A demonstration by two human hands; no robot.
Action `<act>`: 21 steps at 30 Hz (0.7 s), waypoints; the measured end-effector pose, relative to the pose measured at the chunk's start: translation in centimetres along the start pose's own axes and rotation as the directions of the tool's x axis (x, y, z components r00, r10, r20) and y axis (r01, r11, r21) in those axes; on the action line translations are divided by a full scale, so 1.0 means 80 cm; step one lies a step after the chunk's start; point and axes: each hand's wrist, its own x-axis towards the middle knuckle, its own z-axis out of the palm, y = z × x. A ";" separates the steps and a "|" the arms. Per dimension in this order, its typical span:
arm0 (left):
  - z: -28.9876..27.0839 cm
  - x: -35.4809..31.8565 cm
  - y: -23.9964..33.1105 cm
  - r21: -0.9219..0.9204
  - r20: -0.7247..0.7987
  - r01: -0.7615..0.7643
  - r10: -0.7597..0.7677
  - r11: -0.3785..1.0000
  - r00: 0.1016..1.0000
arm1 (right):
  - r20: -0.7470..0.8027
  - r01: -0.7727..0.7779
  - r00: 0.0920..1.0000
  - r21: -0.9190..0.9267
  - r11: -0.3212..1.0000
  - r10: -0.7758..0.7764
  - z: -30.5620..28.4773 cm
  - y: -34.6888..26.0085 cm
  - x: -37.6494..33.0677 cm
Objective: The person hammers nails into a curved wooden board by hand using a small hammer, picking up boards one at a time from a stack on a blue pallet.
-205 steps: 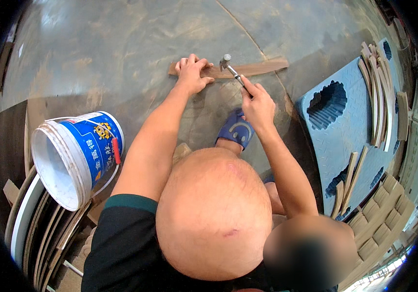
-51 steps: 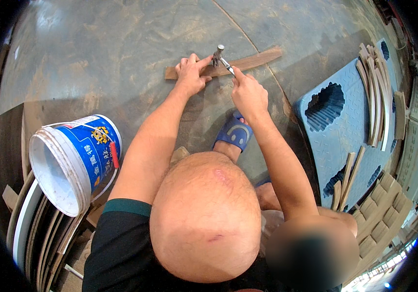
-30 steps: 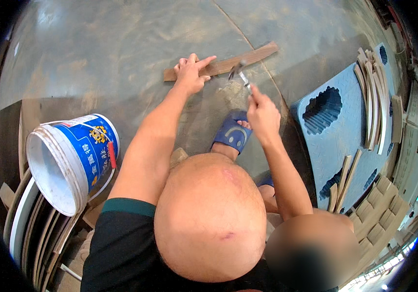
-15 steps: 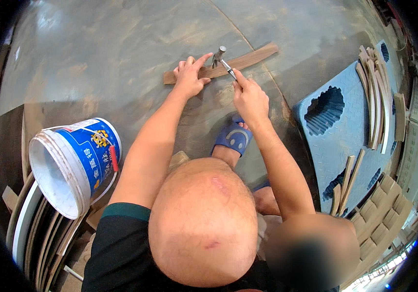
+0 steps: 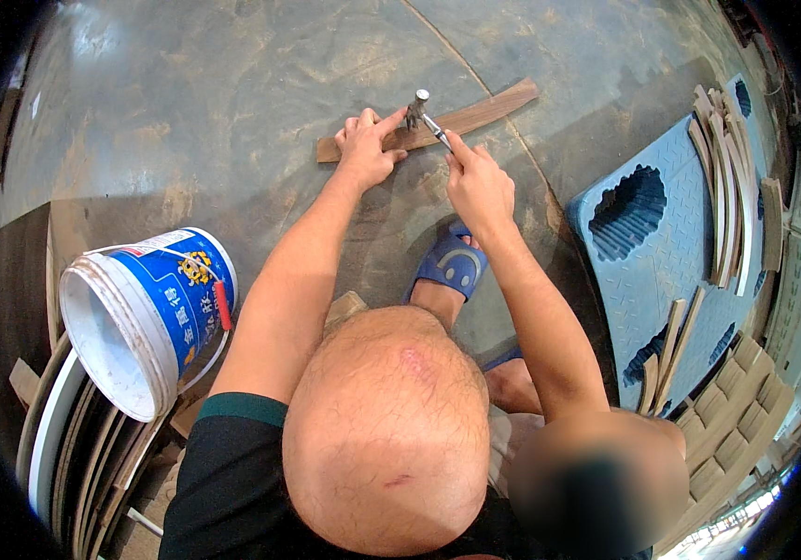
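A curved strip of brown wood (image 5: 484, 114) lies on the floor ahead of me. Across its left part rests my left hand (image 5: 368, 149), thumb at the near edge and the other fingers at the far edge, with the index finger reaching toward the hammer. My right hand (image 5: 481, 189) is closed round the handle of a claw hammer (image 5: 417, 105). The hammer's metal head is over the strip, right beside my left index fingertip, its claw pointing down at the wood. Whether the claw touches the wood, or a nail is there, I cannot make out.
A white-and-blue bucket (image 5: 176, 289) lies tilted on stacked curved boards (image 5: 92, 448) at the left. To the right, a blue plastic pallet (image 5: 681, 177) carries several thin wooden strips (image 5: 725, 205). Beyond it are stacked wooden pieces (image 5: 732, 411). My blue slipper (image 5: 452, 266) is near the strip.
The hammer head has shifted slightly left, closer to my left index finger. Both hands keep their hold, and the strip lies almost as before.
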 end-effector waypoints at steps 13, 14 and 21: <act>-0.003 -0.001 0.008 -0.009 -0.009 0.026 -0.026 1.000 1.000 | 0.034 0.013 0.999 -0.040 0.999 -0.011 -0.006 -0.007 0.004; -0.002 -0.002 0.005 -0.004 -0.022 0.015 -0.015 1.000 1.000 | 0.051 0.014 0.999 -0.047 0.999 -0.011 -0.010 -0.012 0.005; -0.003 -0.001 0.008 0.010 0.011 0.009 -0.009 1.000 1.000 | 0.100 0.037 0.995 -0.117 0.992 -0.025 -0.021 -0.017 0.002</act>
